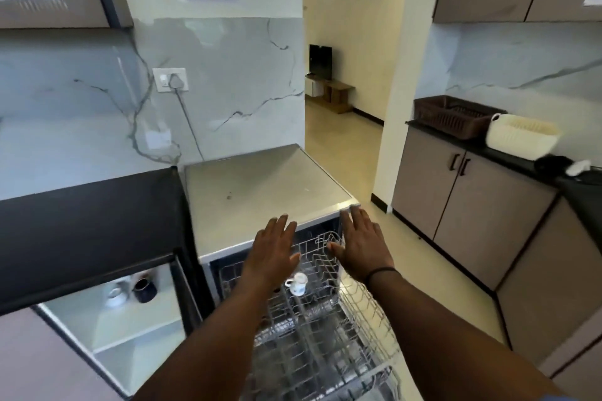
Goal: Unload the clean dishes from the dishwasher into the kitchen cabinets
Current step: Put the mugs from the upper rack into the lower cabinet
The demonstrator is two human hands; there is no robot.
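Observation:
The dishwasher point(260, 185) stands open below me with its wire rack point(355, 309) pulled out. A small white cup point(298, 283) sits upside down in the rack. My left hand point(272, 251) and my right hand point(360, 244) are stretched forward over the rack, palms down, fingers straight, holding nothing. The cup lies just below and between the two hands. To the left, an open lower cabinet point(130, 332) has a white cup point(115, 295) and a dark mug point(143, 288) on its shelf.
A black countertop point(88, 202) runs left of the dishwasher. On the right counter stand a brown dish basket point(452, 115) and a white basket point(521, 137), above shut cabinet doors point(462, 202). A doorway point(342, 75) opens ahead onto a tiled floor.

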